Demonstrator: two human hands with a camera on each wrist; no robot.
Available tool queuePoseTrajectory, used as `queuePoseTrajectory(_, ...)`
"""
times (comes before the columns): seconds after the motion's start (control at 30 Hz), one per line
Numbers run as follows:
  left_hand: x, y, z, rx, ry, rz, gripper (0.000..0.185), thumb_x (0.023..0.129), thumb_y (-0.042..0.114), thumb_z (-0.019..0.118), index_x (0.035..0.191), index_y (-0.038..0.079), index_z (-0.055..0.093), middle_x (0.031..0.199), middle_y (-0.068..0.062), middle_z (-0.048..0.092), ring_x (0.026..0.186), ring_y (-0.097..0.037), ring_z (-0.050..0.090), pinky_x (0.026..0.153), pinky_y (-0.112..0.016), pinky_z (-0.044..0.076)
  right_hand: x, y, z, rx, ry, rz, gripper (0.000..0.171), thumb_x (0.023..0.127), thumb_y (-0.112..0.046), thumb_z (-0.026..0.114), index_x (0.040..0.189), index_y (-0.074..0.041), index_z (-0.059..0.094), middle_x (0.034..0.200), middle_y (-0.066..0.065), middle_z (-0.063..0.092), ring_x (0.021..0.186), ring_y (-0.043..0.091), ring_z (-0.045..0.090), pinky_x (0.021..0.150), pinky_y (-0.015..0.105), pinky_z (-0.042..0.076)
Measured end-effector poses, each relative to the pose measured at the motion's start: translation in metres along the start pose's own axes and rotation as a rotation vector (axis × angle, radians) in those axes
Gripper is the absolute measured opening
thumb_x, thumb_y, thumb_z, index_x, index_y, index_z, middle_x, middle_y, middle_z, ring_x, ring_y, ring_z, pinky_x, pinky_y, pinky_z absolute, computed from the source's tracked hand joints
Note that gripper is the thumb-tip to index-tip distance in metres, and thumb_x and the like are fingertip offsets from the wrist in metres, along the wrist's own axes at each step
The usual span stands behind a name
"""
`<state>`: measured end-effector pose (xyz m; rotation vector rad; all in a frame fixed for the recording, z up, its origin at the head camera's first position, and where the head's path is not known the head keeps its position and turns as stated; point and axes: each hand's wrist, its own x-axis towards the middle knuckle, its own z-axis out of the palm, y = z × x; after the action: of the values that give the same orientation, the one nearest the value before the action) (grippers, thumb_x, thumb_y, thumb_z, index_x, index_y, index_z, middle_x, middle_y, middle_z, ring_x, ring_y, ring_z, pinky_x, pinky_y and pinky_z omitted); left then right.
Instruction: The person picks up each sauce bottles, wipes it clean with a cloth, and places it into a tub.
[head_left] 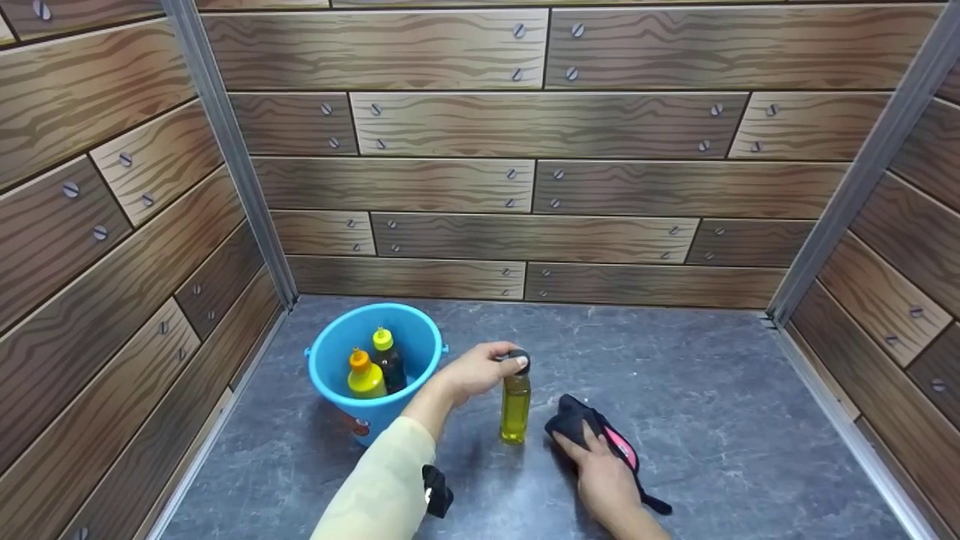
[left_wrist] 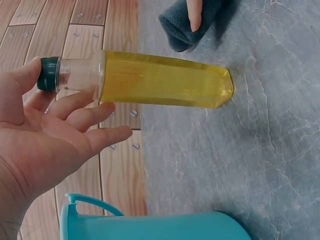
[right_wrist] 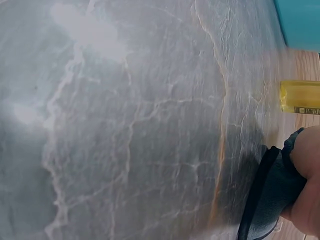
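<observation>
**Steadying a bottle by its cap while a cloth waits beside it**

Standing on a grey marbled countertop [head_left: 712, 390] walled on three sides by wood-plank panelling [head_left: 525, 172], a blue bucket [head_left: 330, 360] occupies the far left corner, and appears to serve as a holder: two squeeze bottles, one yellow with an orange cap [head_left: 364, 375] and one dark with a yellow-green cap [head_left: 388, 360], stand upright inside it. Just right of the bucket, an oil bottle [head_left: 515, 405] filled with yellow liquid stands upright on the counter. The left hand [head_left: 476, 369] reaches over from the bucket side and rests its thumb and fingertips on the bottle's dark cap [head_left: 517, 362]; in the left wrist view the lower fingers [left_wrist: 95, 117] lie loosely extended beneath the neck rather than wrapped round it, a light hold that seems meant only to keep the bottle from tipping. Near right of the bottle, the right hand [head_left: 600, 469] lies flat, fingers straight, pressing a dark cloth [head_left: 574, 424] with a pink trim [head_left: 622, 448] onto the counter, probably pinning it ready for wiping.
</observation>
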<state>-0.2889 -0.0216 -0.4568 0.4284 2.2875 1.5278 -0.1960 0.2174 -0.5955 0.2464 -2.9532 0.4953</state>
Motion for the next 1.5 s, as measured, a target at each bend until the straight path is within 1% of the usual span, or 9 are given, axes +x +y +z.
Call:
queuePoseTrajectory(0.2,-0.004,0.003,-0.002,-0.007,-0.013,-0.056,0.036,0.112,0.034,0.057,0.145,0.022,0.065,0.147,-0.008,0.061,0.144,-0.034,0.048,0.119,-0.063,0.035,0.000,0.002,0.002,0.003,0.004,-0.002,0.062,0.092,0.005,0.063,0.141,-0.032,0.070,0.158,0.024,0.049,0.131,0.058,0.055,0.092,0.068,0.054)
queuePoseTrajectory(0.33,-0.007,0.005,0.000,-0.042,0.043,-0.057,0.042,0.108,0.036,0.064,0.148,0.020,0.062,0.146,-0.010,0.062,0.140,-0.034,0.053,0.116,-0.060,0.040,0.000,0.002,0.003,-0.004,0.017,-0.010,0.067,0.088,0.008,0.065,0.141,-0.032,0.070,0.157,0.025,0.050,0.129,0.059,0.056,0.090,0.068,0.055)
queuePoseTrajectory(0.47,-0.009,0.007,0.004,-0.119,0.158,-0.020,0.044,0.101,0.033,0.076,0.138,0.011,0.066,0.135,-0.013,0.068,0.129,-0.032,0.063,0.111,-0.055,0.047,0.000,0.002,0.003,-0.007,0.021,-0.012,0.067,0.088,0.008,0.066,0.141,-0.033,0.070,0.157,0.025,0.050,0.129,0.059,0.056,0.090,0.068,0.055)
queuePoseTrajectory(0.6,-0.010,0.008,0.011,-0.145,0.247,-0.004,0.039,0.095,0.033,0.083,0.124,0.010,0.071,0.122,-0.010,0.071,0.113,-0.026,0.068,0.102,-0.051,0.053,0.000,0.003,0.004,-0.012,0.013,0.001,0.067,0.089,0.008,0.066,0.141,-0.034,0.070,0.158,0.024,0.050,0.130,0.059,0.055,0.091,0.068,0.055)
queuePoseTrajectory(0.73,-0.008,0.008,0.016,-0.131,0.297,-0.014,0.038,0.089,0.033,0.089,0.115,0.011,0.072,0.111,-0.006,0.071,0.100,-0.022,0.068,0.091,-0.045,0.057,0.000,0.003,0.005,-0.014,0.007,0.006,0.066,0.090,0.008,0.065,0.142,-0.034,0.070,0.158,0.024,0.049,0.131,0.058,0.055,0.091,0.068,0.055)
queuePoseTrajectory(0.87,-0.006,0.006,0.019,-0.131,0.330,-0.017,0.033,0.087,0.028,0.092,0.108,0.011,0.074,0.104,-0.005,0.070,0.093,-0.021,0.067,0.083,-0.041,0.058,-0.001,0.003,0.006,-0.018,0.019,-0.005,0.066,0.090,0.008,0.064,0.141,-0.034,0.070,0.158,0.024,0.050,0.131,0.057,0.055,0.089,0.068,0.056)
queuePoseTrajectory(1.03,-0.005,0.007,0.017,-0.113,0.304,0.006,0.026,0.090,0.025,0.089,0.108,0.011,0.077,0.103,-0.003,0.072,0.094,-0.019,0.069,0.085,-0.040,0.059,-0.002,0.002,0.005,-0.028,0.004,0.010,0.066,0.089,0.008,0.065,0.141,-0.033,0.070,0.159,0.023,0.049,0.132,0.057,0.054,0.090,0.068,0.055)
queuePoseTrajectory(1.2,-0.005,0.006,0.012,-0.105,0.241,0.036,0.026,0.093,0.024,0.086,0.115,0.011,0.079,0.113,-0.007,0.074,0.103,-0.022,0.071,0.094,-0.045,0.059,0.000,0.002,0.006,-0.023,-0.011,0.027,0.066,0.090,0.008,0.065,0.142,-0.034,0.069,0.159,0.023,0.048,0.133,0.057,0.053,0.089,0.067,0.056)
queuePoseTrajectory(1.5,-0.005,0.003,0.002,-0.094,0.127,-0.026,0.026,0.100,0.029,0.078,0.125,0.021,0.078,0.126,-0.004,0.071,0.110,-0.021,0.069,0.096,-0.053,0.055,-0.003,0.003,0.006,0.006,0.013,0.009,0.066,0.089,0.008,0.064,0.140,-0.033,0.070,0.159,0.023,0.049,0.133,0.057,0.054,0.089,0.066,0.056)
